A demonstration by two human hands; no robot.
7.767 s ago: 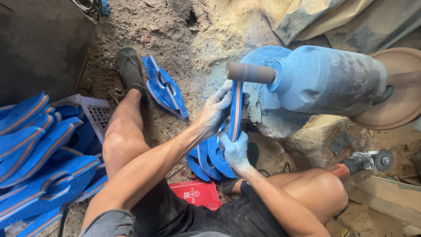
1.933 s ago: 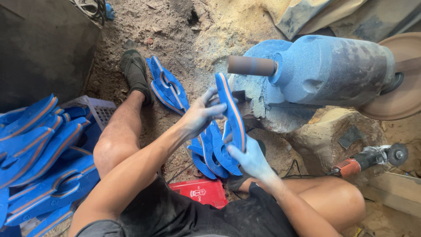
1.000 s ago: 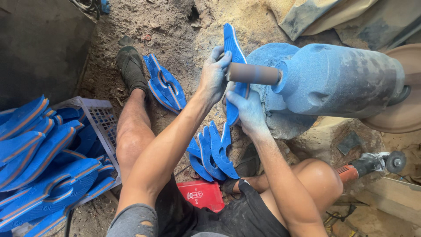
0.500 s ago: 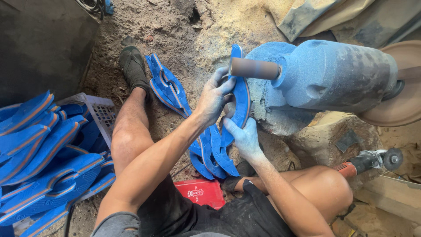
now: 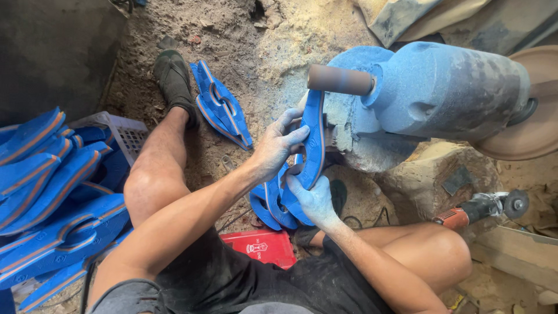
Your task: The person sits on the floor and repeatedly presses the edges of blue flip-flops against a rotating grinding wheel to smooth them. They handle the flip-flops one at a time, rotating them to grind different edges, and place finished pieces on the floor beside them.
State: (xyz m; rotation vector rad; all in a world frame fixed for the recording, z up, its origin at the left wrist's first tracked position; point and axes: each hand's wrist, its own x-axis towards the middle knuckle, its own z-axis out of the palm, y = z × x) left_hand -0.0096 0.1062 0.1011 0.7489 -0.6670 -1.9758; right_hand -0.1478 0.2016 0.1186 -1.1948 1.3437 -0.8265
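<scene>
Dusty earth floor [image 5: 232, 35] fills the upper part of the frame, powdered blue around a bulky motor housing [image 5: 447, 93] at the upper right, from which a brown sanding drum [image 5: 340, 79] sticks out toward the centre. At the middle of the frame, the left hand [image 5: 278, 146] and the right hand [image 5: 311, 197] together hold a blue sandal sole [image 5: 315, 139] with an orange edge stripe. The sole stands nearly upright, its long axis running from lower centre up toward the drum, its top end just under the drum; whether it touches cannot be told. The left hand's grip is clenched on the sole's upper middle, fingers wrapped over its face; the right hand's grip grasps the lower end from beneath. The left hand is the nearer one to the drum.

Below the hands lies a small heap of blue soles [image 5: 273, 203], and another pair [image 5: 221, 107] rests by the person's shoe [image 5: 173, 78] at the upper left. A pale crate [image 5: 125, 131] and a large stack of soles [image 5: 52, 192] occupy the left edge. A red box [image 5: 256, 247] sits at the lower centre, an angle grinder [image 5: 482, 206] at the right.
</scene>
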